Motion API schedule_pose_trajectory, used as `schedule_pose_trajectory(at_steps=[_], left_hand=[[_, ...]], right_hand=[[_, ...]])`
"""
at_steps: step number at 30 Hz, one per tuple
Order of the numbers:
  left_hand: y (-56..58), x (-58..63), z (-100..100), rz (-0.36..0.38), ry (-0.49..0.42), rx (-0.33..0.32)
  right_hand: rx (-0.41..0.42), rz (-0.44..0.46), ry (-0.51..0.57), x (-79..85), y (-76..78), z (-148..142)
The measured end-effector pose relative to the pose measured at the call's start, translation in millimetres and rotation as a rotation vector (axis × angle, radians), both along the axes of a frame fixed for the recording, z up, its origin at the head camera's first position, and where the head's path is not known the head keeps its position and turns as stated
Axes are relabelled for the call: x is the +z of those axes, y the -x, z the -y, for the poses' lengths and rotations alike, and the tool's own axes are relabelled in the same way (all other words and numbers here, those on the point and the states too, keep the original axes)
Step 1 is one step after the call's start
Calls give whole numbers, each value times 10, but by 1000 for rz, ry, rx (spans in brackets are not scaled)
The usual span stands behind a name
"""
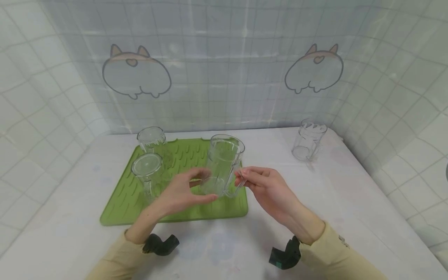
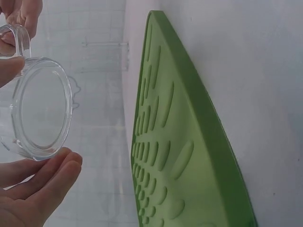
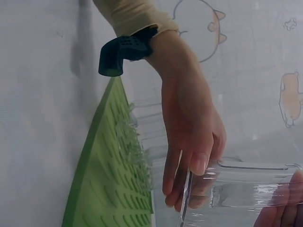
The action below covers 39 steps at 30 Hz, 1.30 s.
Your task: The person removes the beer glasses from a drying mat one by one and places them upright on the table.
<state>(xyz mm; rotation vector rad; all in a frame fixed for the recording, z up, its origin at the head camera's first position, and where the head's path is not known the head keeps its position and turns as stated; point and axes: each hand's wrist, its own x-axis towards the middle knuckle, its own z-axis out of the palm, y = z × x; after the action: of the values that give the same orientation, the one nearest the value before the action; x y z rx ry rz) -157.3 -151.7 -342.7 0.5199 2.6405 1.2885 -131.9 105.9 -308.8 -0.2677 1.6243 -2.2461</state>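
Note:
Between my two hands is a clear glass mug [image 1: 224, 155], held upright above the green drying mat [image 1: 119, 206]. My left hand [image 1: 185, 190] grips it low down, thumb on the near side and fingers round the far side. The fingers of my right hand [image 1: 262, 182] pinch the handle. In the left wrist view the round base [image 2: 45, 109] of this mug shows raised off the mat, with left fingertips [image 2: 66, 165] against its lower edge. The right wrist view has the left hand [image 3: 189, 127] at the base and right fingers [image 3: 284, 208] near the frame edge.
Two more glass mugs, a front one [image 1: 147, 165] and a back one [image 1: 151, 140], stand on the mat's left side. Another glass mug [image 1: 309, 140] stands at the back right of the white table [image 1: 315, 202]. A tiled-pattern curtain [image 1: 227, 77] hangs behind.

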Motion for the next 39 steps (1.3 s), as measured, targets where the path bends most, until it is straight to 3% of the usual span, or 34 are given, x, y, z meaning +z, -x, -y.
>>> schedule_pose_trajectory(at_steps=[5, 11, 15, 18, 22, 24, 27, 33, 36, 39], left_hand=[[-15, 58, 19, 1, 12, -7], [-100, 325, 160, -99, -20, 81], [-140, 575, 391, -271, -144, 223], [-128, 725, 623, -385, -246, 372], [-70, 794, 1011, -393, -216, 555], [-28, 776, 1237, -336, -138, 609], [66, 679, 1588, -223, -86, 604], [295, 303, 2127, 6, -110, 482], [361, 90, 2307, 88, -83, 419], [406, -86, 2432, 143, -61, 396]], right_hand=[[-14, -31, -18, 2, -10, 5], [-61, -86, -41, 23, -4, -10], [-114, -121, -70, 43, 8, -14], [-165, -132, -97, 44, 27, -21], [-230, -129, -148, 41, 59, -45], [-257, -134, -172, 39, 73, -65], [-285, -151, -203, 39, 94, -104], [-325, -154, -235, 10, 174, -178], [-339, -146, -245, -3, 215, -200], [-359, -141, -256, -14, 251, -216]])
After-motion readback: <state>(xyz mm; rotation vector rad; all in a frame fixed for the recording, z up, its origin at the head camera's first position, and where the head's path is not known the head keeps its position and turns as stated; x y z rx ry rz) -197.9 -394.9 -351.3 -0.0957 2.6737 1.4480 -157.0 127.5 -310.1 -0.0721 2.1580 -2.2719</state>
